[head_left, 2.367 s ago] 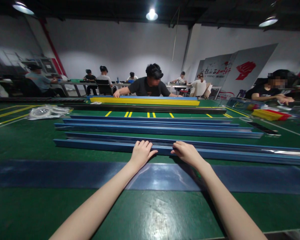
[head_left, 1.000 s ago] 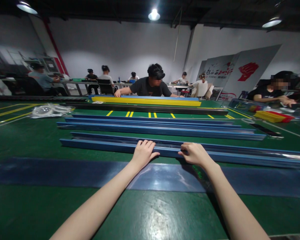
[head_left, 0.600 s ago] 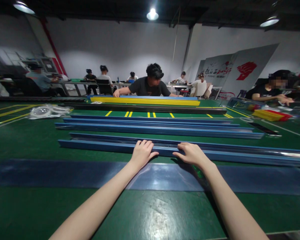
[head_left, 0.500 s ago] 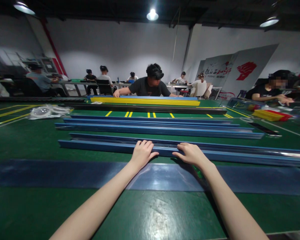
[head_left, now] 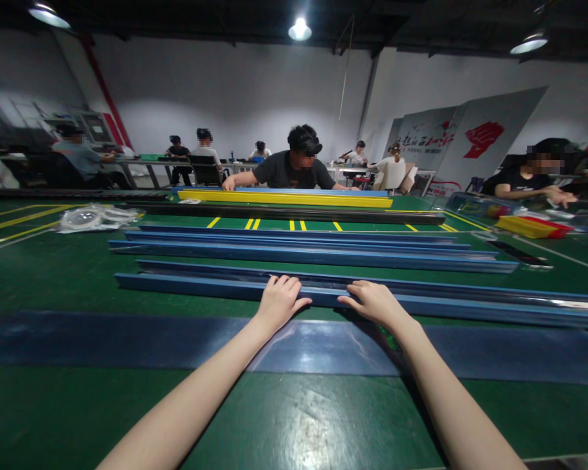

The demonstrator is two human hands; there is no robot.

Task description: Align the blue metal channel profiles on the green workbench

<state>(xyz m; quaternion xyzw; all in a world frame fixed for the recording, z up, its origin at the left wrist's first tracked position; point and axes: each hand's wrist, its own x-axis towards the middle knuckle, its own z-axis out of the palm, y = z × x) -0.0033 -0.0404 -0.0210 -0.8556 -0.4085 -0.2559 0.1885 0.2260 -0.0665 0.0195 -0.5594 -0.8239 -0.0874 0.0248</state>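
A long blue U-shaped channel [head_left: 200, 288] lies across the green table, its open side up. My left hand [head_left: 279, 301] holds its near wall, fingers hooked over the top edge and thumb in front. A short way to the right, my right hand [head_left: 372, 300] has the same wall between its fingers and thumb. The fingertips of both hands are partly hidden inside the channel. Between me and the channel a flat, shiny dark-blue strip [head_left: 127, 341] stretches under my forearms.
More blue channels [head_left: 313, 255] lie just beyond. Farther back are a dark bar [head_left: 284, 214] and a yellow bar [head_left: 284, 198], where a co-worker [head_left: 294, 171] leans in. A clear plastic bag [head_left: 91, 218] sits left; a phone [head_left: 522, 254] and a yellow tray [head_left: 529, 226] are right.
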